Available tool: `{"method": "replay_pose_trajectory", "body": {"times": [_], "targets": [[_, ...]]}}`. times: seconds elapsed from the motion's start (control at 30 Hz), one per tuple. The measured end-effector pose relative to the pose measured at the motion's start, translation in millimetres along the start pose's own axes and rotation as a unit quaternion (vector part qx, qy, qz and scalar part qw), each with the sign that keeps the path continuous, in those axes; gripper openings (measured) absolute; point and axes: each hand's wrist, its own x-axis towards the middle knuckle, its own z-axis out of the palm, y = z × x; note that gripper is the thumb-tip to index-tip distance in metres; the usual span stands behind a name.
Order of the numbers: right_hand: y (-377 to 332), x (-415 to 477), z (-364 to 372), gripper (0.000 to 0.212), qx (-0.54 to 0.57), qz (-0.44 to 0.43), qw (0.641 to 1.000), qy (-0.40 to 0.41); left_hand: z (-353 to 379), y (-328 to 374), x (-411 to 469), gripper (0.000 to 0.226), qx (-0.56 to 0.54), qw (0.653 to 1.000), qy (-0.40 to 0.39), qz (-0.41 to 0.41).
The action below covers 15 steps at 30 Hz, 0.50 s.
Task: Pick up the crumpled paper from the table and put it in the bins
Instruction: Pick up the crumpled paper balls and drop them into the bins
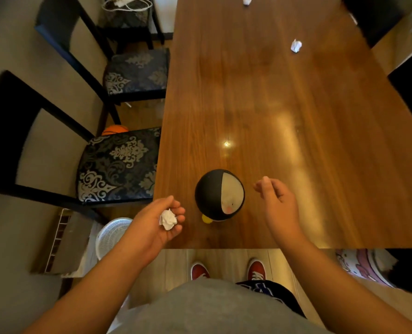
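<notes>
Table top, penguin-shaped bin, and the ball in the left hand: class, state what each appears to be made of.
Table top: probably wood or wood-look laminate, glossy; grain lines and lamp glare show.
Penguin-shaped bin: likely plastic, smooth and matte.
Ball in the left hand: white paper, crumpled into sharp creases.

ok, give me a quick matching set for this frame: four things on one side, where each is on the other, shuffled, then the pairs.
1. left hand
2. right hand
3. penguin bin
4. white basket

A. on the floor, left of the table
B. empty, above the table
C. on the table between the hands
D. cupping a crumpled paper

Pairs: 1-D, 2-B, 3-C, 4-A
</notes>
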Motion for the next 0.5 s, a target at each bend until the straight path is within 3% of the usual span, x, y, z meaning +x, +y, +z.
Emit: {"method": "replay_pose_trajectory", "body": {"times": [0.1,0.27,0.37,0.47,0.5], "targets": [[26.6,-11.0,-14.9,0.034,-0.031,0.040,0.998,-0.029,39.5,15.0,-7.2,0.005,0.202,0.973,-0.028,0.112],[64.8,-34.5,-43.0,0.020,-0.078,0.082,0.989,-0.091,113.3,41.5,-12.2,0.013,0.463,0.815,-0.107,0.332],[78.3,-42.1,-62.1,0.019,-0.091,0.097,0.987,-0.092,135.3,47.4,4.1,0.019,0.604,0.659,-0.114,0.434],[86.1,-41.3,-79.9,0.019,-0.096,0.114,0.986,-0.082,128.2,43.7,27.0,0.041,0.786,0.468,-0.124,0.384],[86.4,-40.0,-83.9,0.019,-0.097,0.116,0.985,-0.079,121.1,42.8,31.8,0.049,0.815,0.434,-0.121,0.364]]}}
